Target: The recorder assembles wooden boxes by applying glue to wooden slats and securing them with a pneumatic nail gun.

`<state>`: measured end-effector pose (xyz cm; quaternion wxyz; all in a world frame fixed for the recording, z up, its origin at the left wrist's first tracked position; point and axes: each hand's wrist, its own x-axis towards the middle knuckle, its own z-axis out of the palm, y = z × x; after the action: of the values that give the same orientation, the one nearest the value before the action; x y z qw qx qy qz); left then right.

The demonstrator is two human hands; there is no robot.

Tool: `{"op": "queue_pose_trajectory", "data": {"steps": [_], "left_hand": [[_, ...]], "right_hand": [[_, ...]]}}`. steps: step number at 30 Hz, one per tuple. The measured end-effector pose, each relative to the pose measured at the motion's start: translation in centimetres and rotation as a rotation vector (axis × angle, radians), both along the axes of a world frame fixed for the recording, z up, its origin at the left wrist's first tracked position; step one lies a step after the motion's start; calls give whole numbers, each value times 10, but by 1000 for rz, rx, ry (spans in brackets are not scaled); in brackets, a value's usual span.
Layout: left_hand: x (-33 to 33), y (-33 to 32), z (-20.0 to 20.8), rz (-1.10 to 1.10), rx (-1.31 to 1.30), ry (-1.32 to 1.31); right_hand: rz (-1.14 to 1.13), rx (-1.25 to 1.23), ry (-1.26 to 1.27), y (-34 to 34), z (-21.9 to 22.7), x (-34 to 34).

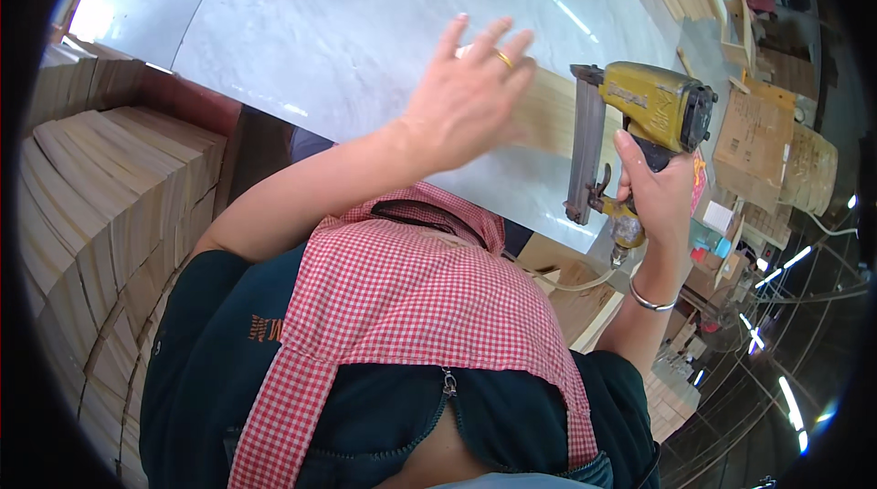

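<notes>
Clearly, in the head view, a yellow pneumatic nail gun [650, 98] was held in the right hand [660, 192], its fingers wrapped round the grip. Raised lettering and rough dark marks showed on the gun's yellow body. Just left of the gun, the left hand [469, 100] was bare of any tool, its fingers spread wide over a pale wooden board [550, 114]; whether they touched it, I could not tell. This board lay on the glossy grey tabletop [311, 32], close beside the gun's magazine and partly behind it. An air hose [585, 286] curved below the gun. To the gun's right stood a cardboard carton [754, 134] with small dark print, too blurred to read. Well below and left of the gun, orange lettering marked the dark green shirt [215, 352], beside a red-checked apron [402, 283].
</notes>
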<state>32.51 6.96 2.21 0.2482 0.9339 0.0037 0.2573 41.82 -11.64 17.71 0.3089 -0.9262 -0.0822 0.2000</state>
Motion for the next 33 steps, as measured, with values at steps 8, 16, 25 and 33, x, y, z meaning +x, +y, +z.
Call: {"op": "queue_pose_trajectory", "data": {"steps": [8, 16, 25, 33], "left_hand": [[26, -35, -3, -172, 250, 290], [31, -39, -6, -171, 230, 274], [29, -38, -7, -173, 192, 264], [30, -38, -7, -195, 164, 259]], "right_hand": [[-57, -10, 8, -32, -2, 8], [-18, -8, 58, -32, -10, 20], [18, -27, 126, -28, -6, 32], [58, -38, 2, -45, -8, 37]]}}
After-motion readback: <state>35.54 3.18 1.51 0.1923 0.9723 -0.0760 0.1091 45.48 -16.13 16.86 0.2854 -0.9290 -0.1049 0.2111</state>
